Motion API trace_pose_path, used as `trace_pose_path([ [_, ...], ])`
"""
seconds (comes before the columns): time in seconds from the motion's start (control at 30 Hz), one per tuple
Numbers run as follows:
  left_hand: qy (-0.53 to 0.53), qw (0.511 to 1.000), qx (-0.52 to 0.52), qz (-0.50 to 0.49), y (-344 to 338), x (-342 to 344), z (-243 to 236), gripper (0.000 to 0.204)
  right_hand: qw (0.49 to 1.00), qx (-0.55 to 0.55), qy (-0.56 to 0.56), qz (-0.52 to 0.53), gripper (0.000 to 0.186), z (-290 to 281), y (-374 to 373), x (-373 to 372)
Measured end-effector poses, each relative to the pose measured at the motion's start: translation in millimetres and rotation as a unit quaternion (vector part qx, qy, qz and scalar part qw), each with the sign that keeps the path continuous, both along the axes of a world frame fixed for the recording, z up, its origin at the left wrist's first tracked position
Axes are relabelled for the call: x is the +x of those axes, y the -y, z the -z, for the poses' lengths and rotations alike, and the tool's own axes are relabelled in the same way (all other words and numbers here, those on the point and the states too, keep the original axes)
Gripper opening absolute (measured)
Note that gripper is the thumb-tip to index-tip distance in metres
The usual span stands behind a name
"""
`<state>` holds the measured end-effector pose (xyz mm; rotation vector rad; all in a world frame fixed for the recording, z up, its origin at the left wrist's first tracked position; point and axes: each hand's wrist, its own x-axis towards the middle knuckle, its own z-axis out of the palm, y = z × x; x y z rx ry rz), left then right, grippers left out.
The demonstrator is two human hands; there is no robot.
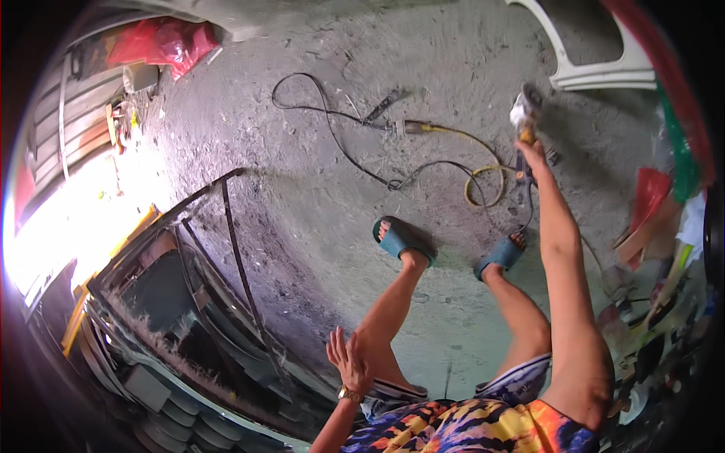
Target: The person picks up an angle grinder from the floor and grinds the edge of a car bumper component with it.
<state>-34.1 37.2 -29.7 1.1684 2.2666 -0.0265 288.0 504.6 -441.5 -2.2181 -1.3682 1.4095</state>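
Observation:
My right hand [531, 153] is stretched far forward, its fingers wrapped round an angle grinder [525, 113]. The grinder has a pale head and a dark round disc at its far end, held low over the concrete floor. From its rear a dark cord [528, 208] runs down toward my right foot. My left hand [349, 361] is at my left knee with its fingers stretched out and nothing in it. A watch is on that wrist.
Black and yellow cable [483, 143] with a connector [411, 127] loops over the floor [249, 136] ahead of my sandals. A metal frame [226, 226] and dark panels [166, 302] stand at left. A white plastic chair [604, 74] is far right; red bags [170, 41] lie far left.

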Motion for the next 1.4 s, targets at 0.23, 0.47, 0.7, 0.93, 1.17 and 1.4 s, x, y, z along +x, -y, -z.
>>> trace_pose_path([
  [0.23,0.034,0.999,0.001,-0.002,11.9,9.4,4.7,0.057,0.967,-0.202,-0.110,-0.109,0.073,-205.5,138.3,-92.8],
  [0.47,0.398,0.851,0.165,-0.301,-47.2,29.7,-85.9,0.039,0.906,-0.157,-0.351,-0.176,0.049,-469.5,236.0,-198.3],
  [0.7,0.441,0.746,0.400,-0.297,-111.2,-74.3,-245.0,0.089,0.851,0.061,-0.370,-0.367,0.058,-675.3,206.0,-380.9],
  [0.93,0.227,0.769,0.517,-0.299,-170.5,-209.6,-361.1,0.089,0.769,0.155,-0.457,-0.420,0.058,-819.1,181.5,-521.7],
  [1.17,0.448,0.633,0.603,-0.185,-193.3,-298.6,-417.1,0.077,0.661,-0.126,-0.595,-0.438,0.061,-877.9,126.8,-610.7],
  [1.4,0.706,0.449,0.523,-0.164,-227.2,-351.3,-438.4,0.067,0.363,-0.464,-0.731,-0.343,0.066,-864.1,87.4,-716.4],
])
